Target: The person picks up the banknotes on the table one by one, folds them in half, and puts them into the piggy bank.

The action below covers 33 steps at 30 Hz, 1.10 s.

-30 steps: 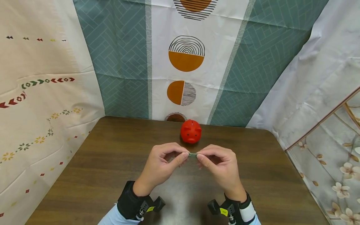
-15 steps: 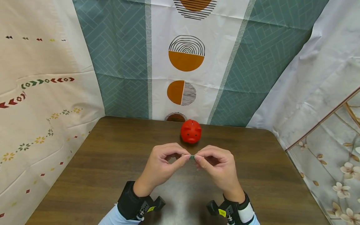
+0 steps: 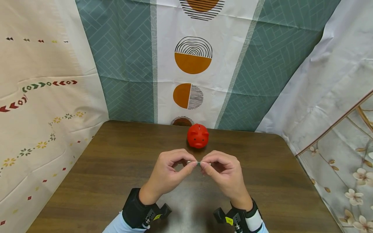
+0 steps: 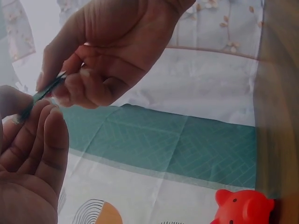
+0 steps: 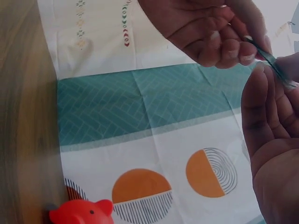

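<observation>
My left hand (image 3: pixel 169 171) and right hand (image 3: pixel 225 173) meet above the middle of the table, fingertips nearly together. Between them is a thin, narrow, folded green paper slip (image 3: pixel 198 163), resembling a banknote. Each hand pinches one end between thumb and forefinger, hiding most of it. In the left wrist view the slip (image 4: pixel 43 92) slants between the two thumbs, dark green with pale ends. The right wrist view also has the slip (image 5: pixel 271 61) edge-on. Just beyond the fingertips stands a red piggy bank (image 3: pixel 198 136), facing me, a slot on its top.
The brown wooden table (image 3: pixel 116 142) extends around the hands. At its back edge hangs a green and white patterned cloth (image 3: pixel 128 64). Pale printed cloth (image 3: pixel 52 129) borders the left side, and white cloth with flowers (image 3: pixel 335 145) the right.
My right hand has shifted slightly left toward the left hand, so less of the green slip shows between the fingertips. The piggy bank has stayed in place.
</observation>
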### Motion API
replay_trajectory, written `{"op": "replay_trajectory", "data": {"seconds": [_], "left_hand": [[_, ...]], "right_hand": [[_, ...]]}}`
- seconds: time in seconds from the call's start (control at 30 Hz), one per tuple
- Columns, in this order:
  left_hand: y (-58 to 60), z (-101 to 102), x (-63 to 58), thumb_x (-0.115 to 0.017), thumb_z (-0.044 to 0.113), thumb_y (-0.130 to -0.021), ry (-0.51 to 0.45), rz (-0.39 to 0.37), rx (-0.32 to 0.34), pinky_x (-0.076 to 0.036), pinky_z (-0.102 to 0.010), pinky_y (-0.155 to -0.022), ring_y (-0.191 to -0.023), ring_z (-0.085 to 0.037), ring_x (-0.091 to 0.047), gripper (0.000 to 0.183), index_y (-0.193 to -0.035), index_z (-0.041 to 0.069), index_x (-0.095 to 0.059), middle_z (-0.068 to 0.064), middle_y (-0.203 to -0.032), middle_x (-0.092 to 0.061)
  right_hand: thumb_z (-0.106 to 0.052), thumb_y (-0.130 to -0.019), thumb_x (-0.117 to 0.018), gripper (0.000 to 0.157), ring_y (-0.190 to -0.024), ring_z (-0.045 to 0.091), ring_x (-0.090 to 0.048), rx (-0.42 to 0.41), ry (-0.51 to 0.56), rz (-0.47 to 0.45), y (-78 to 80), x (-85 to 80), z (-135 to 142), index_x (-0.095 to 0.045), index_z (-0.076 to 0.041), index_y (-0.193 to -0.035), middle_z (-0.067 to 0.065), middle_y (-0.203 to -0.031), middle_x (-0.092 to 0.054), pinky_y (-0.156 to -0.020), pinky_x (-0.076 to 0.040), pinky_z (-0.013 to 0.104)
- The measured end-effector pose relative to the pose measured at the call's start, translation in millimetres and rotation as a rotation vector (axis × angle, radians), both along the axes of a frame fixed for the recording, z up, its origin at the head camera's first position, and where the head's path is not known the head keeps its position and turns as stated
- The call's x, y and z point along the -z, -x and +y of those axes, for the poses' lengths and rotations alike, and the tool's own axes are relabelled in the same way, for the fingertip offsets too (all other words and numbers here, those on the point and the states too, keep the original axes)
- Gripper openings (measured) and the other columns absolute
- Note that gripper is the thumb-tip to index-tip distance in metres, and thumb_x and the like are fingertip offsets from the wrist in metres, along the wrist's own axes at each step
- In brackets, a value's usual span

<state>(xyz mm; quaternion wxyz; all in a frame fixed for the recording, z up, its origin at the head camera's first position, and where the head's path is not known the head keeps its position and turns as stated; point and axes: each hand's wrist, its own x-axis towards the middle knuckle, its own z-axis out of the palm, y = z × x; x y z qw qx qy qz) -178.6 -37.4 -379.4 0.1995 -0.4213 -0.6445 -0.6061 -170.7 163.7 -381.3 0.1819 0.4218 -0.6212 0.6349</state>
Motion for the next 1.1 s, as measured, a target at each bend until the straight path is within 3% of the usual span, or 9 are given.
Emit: {"op": "replay_trajectory", "data": {"seconds": [0.4,0.6,0.7,0.87,1.1], "left_hand": [[0.0,-0.1,-2.4,-0.073,-0.001,-0.091,0.013,0.045,-0.019,-0.055,-0.023,-0.061,-0.07,-0.008,-0.061,0.012,-0.092,0.01,-0.076,-0.003,-0.081,-0.072],[0.9,1.8,-2.6,-0.077,-0.003,-0.087,-0.042,0.109,-0.055,-0.057,-0.022,-0.064,-0.072,-0.01,-0.067,0.013,-0.096,0.007,-0.078,-0.006,-0.083,-0.075],[0.5,3.2,-0.7,-0.078,-0.004,-0.086,-0.062,0.056,-0.031,-0.059,-0.024,-0.063,-0.072,-0.011,-0.066,0.016,-0.1,0.005,-0.077,-0.009,-0.085,-0.075],[-0.9,3.6,2.3,-0.076,-0.006,-0.087,-0.09,-0.088,0.018,-0.058,-0.026,-0.061,-0.071,-0.015,-0.063,0.019,-0.102,0.003,-0.075,-0.012,-0.089,-0.074],[-1.2,2.6,1.8,-0.075,-0.005,-0.088,-0.088,-0.09,0.015,-0.058,-0.027,-0.061,-0.07,-0.015,-0.064,0.016,-0.102,0.003,-0.075,-0.011,-0.089,-0.073]], "right_hand": [[0.023,-0.085,-0.063,0.025,-0.068,0.018,-0.062,0.04,-0.036,-0.02,-1.9,0.4,-2.9,-0.069,0.002,-0.096,0.013,-0.082,-0.065,-0.057,-0.057,0.029],[0.015,-0.095,-0.056,0.017,-0.059,0.018,-0.062,0.076,0.003,-0.196,-7.6,-1.9,-4.4,-0.066,0.002,-0.097,0.009,-0.075,-0.066,-0.05,-0.057,0.033],[0.015,-0.095,-0.058,0.013,-0.059,0.019,-0.063,0.067,0.067,-0.257,-8.6,-2.0,-4.2,-0.065,0.005,-0.099,0.007,-0.078,-0.068,-0.052,-0.058,0.033],[0.021,-0.087,-0.063,0.021,-0.069,0.017,-0.067,0.043,0.115,-0.23,-7.0,-0.2,-5.1,-0.065,0.007,-0.103,0.002,-0.092,-0.071,-0.062,-0.061,0.029],[0.025,-0.082,-0.066,0.029,-0.071,0.015,-0.068,0.055,0.121,-0.144,-6.2,1.5,-8.5,-0.066,0.009,-0.105,0.003,-0.093,-0.072,-0.063,-0.062,0.029]]}}
